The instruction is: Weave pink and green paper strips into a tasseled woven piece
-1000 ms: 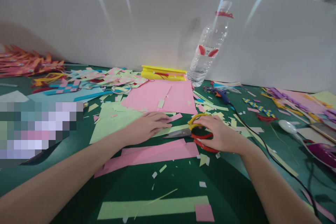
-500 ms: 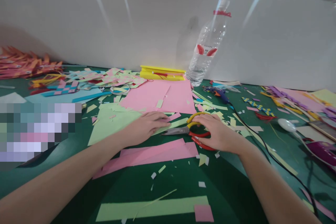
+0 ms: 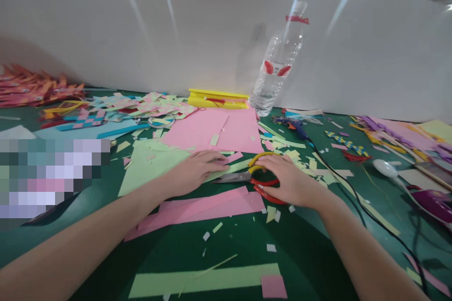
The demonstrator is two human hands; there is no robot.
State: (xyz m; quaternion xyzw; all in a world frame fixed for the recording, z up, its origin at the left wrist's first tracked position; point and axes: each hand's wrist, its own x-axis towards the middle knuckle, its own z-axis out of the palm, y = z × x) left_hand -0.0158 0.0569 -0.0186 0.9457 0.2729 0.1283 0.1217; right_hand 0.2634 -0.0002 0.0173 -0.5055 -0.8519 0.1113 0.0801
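Note:
My right hand (image 3: pixel 291 181) grips a pair of scissors (image 3: pixel 235 178), its fingers in the yellow and red handle loops. The blades point left, below a narrow light green paper strip (image 3: pixel 240 166). My left hand (image 3: pixel 194 173) has its fingers closed over the strip's left part, and its fingertips hide the far end. Both hands are close together, with the blade tips just beside my left fingers. A light green sheet (image 3: pixel 150 162) lies under and behind my left hand. Pink paper strips (image 3: pixel 212 208) overlap in front of the scissors.
Behind the hands lie a pink sheet (image 3: pixel 231 129) and a folded yellow piece (image 3: pixel 197 100). A plastic bottle (image 3: pixel 277 68) stands by the wall. Right are a glue gun (image 3: pixel 298 127), its black cable (image 3: pixel 339 171) and a purple tool (image 3: pixel 429 204). Paper scraps are scattered about.
My right hand and the scissors have shifted slightly left and down, so the blade tips reach further toward my left hand. My left hand has stayed in place.

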